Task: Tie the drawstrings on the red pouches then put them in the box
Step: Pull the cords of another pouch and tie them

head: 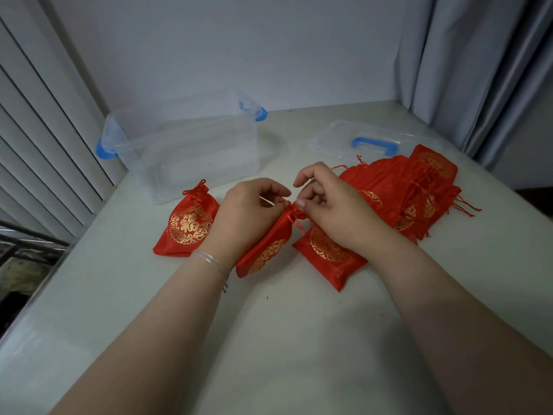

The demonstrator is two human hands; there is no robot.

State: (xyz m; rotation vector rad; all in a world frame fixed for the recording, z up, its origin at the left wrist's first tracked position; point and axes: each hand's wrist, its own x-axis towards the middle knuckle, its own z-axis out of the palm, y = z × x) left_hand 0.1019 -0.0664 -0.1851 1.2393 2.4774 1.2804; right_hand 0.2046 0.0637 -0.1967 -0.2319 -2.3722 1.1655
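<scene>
A red pouch (266,250) with a gold emblem lies on the table between my hands, its neck gathered. My left hand (245,214) pinches its red drawstring at the neck, and my right hand (329,211) pinches the other end of the string just to the right. Left of them lies a red pouch with a knotted string (187,226). Under my right wrist lies a flat red pouch (329,256). A pile of several flat red pouches (404,190) sits at the right. The clear plastic box (185,148) with blue latches stands open at the back left.
The box's clear lid (374,142) with a blue handle lies at the back right, behind the pile. The white table (299,339) ends at a drop on the left. A grey curtain (478,70) hangs at the right, slatted panels at the left.
</scene>
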